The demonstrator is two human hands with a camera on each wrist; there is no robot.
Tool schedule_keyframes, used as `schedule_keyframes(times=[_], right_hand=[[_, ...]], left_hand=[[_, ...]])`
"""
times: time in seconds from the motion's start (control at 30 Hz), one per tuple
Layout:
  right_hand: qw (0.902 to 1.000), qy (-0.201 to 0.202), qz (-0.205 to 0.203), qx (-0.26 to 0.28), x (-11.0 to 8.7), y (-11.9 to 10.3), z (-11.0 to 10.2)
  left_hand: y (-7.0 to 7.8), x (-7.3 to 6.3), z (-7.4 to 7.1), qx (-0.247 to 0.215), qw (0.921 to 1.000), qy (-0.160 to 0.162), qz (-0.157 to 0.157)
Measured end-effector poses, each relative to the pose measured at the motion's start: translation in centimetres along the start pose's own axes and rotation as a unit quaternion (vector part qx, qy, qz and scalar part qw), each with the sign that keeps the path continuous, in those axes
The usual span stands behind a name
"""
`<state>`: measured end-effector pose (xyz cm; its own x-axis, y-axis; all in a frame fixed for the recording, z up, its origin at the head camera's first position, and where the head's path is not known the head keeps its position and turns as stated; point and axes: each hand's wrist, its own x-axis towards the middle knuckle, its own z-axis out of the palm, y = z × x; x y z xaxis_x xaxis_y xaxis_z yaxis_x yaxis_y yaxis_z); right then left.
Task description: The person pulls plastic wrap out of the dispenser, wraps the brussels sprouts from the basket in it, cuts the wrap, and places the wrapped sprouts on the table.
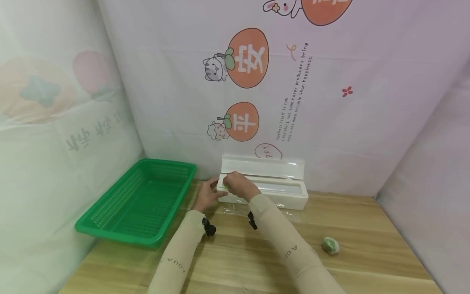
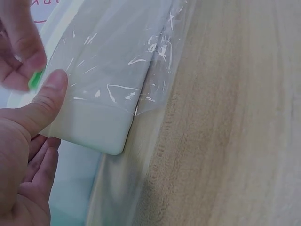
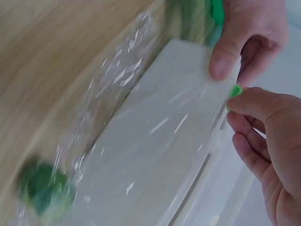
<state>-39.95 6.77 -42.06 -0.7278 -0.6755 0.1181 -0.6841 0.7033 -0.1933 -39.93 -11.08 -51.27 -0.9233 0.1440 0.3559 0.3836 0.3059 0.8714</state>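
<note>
A long white cling film dispenser box (image 1: 286,201) lies on the table near the back wall, its lid (image 1: 262,166) raised behind it. Clear cling film (image 3: 117,75) hangs over its front and spreads onto the tabletop. My left hand (image 1: 207,197) grips the box's left end, thumb on the upper front edge and fingers around the end. At that same end, my right hand (image 1: 240,185) pinches a small green slider (image 3: 233,97) between thumb and fingers, close by the left thumb.
A green plastic basket (image 1: 172,223) stands at the left. On the table's right side sits a small green bundle (image 1: 330,245) in clear wrap. Printed white cloth (image 1: 176,102) forms the back wall, with more cloth at both sides.
</note>
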Motion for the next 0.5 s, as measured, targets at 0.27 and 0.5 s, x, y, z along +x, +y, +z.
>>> schedule_keyframes(times=[0.27,0.5], right_hand=[[0.9999,-0.002,-0.008,0.006,-6.9,5.6,-2.6],[0.9989,0.041,-0.017,-0.017,-15.7,12.8,-5.0]], left_hand=[[0.6,-0.3,-0.2,0.017,0.9997,0.006,-0.017],[0.7,-0.2,-0.4,0.055,0.9982,0.008,-0.019]])
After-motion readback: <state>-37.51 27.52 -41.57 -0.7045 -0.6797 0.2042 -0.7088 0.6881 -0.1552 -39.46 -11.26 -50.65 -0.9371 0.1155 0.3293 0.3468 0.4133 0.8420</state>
